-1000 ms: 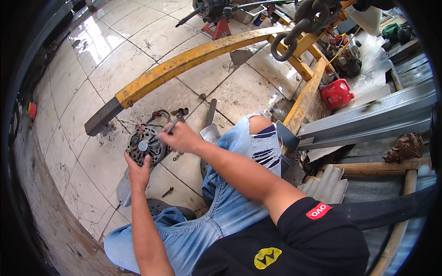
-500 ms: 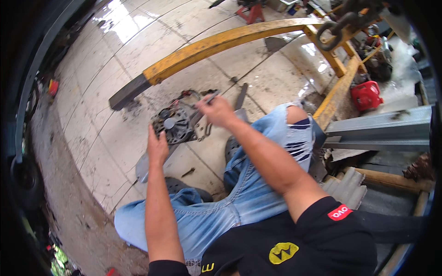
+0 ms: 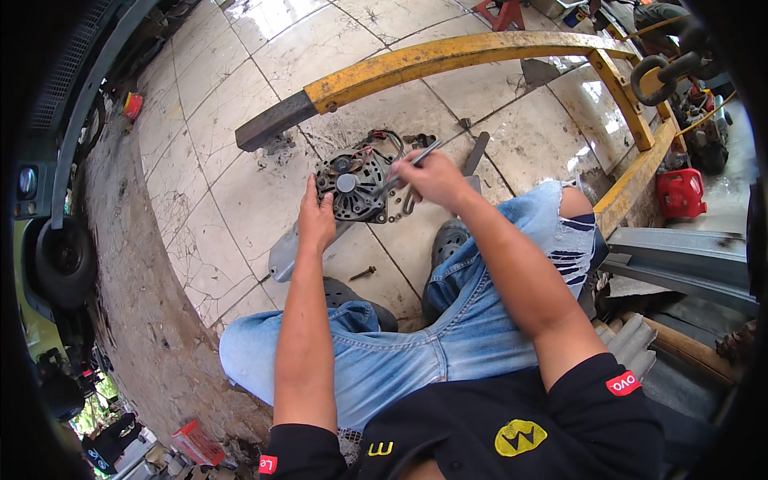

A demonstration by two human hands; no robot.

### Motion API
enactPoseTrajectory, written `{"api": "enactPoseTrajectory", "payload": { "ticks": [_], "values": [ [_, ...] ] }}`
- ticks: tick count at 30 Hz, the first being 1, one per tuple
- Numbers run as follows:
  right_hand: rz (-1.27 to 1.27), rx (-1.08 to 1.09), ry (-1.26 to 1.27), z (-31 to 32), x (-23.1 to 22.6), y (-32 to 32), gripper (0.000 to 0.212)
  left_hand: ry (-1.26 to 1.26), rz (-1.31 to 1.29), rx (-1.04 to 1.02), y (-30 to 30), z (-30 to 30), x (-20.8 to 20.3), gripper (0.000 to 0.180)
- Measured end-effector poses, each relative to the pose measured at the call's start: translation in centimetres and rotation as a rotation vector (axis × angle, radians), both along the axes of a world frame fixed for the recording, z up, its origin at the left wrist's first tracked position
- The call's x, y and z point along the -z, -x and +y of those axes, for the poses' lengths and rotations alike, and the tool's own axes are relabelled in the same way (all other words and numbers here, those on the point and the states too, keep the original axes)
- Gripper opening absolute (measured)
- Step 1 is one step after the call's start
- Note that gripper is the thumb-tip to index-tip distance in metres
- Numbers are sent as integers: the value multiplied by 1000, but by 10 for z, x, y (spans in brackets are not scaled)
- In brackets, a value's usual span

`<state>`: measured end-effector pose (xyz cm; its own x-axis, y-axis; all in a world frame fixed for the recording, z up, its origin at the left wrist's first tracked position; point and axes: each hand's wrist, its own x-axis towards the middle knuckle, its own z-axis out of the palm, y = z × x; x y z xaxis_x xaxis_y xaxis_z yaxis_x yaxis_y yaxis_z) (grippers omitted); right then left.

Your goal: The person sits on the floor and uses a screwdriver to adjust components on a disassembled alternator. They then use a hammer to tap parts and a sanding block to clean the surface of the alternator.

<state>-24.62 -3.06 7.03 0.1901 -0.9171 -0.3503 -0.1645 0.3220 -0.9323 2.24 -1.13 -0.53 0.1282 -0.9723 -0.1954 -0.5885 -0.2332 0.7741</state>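
A round grey alternator (image 3: 368, 178) with a finned housing and a pale round centre lies on the tiled floor between my knees. My left hand (image 3: 318, 222) holds its near left side, fingers along the edge and thumb at the face. Closed round a thin grey metal rod-like tool (image 3: 428, 150), my right hand (image 3: 432, 178) is just right of the alternator. The tool's lower end slants toward the housing; I cannot tell if it touches. Thin wires (image 3: 390, 138) stick out at the far side. Small metal parts (image 3: 396, 214) lie beside the housing.
A yellow steel frame (image 3: 448, 54) with a dark end arches beyond the alternator. One bolt (image 3: 363, 273) lies nearer me, and a flat dark bar (image 3: 477, 154) to the right. A red container (image 3: 680, 193) and metal channels (image 3: 680, 254) stand at right. A tyre (image 3: 66, 260) is at left.
The whole view has swung left, so everything sits further right. My left hand stays on the alternator, and my right hand still holds the tool beside it.
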Motion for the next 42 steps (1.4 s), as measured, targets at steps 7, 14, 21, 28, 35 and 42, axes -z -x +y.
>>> {"api": "enactPoseTrajectory", "payload": {
  "ticks": [7,14,21,28,35,42],
  "values": [
    [474,127,151,-10,13,26,30,15,-13,30,9,0,-19,59],
    [328,-211,-167,11,4,-4,29,-28,-106,140,9,5,-20,112],
    [485,-56,102,6,42,-12,27,37,-249,87,30,9,-25,137],
    [121,234,22,2,39,-10,26,-8,-122,63,22,10,-23,132],
    [131,61,-136,19,30,-5,29,2,-181,56,23,12,-26,130],
    [81,257,43,15,45,-5,29,33,-149,70,27,10,-22,125]
  ]
}}
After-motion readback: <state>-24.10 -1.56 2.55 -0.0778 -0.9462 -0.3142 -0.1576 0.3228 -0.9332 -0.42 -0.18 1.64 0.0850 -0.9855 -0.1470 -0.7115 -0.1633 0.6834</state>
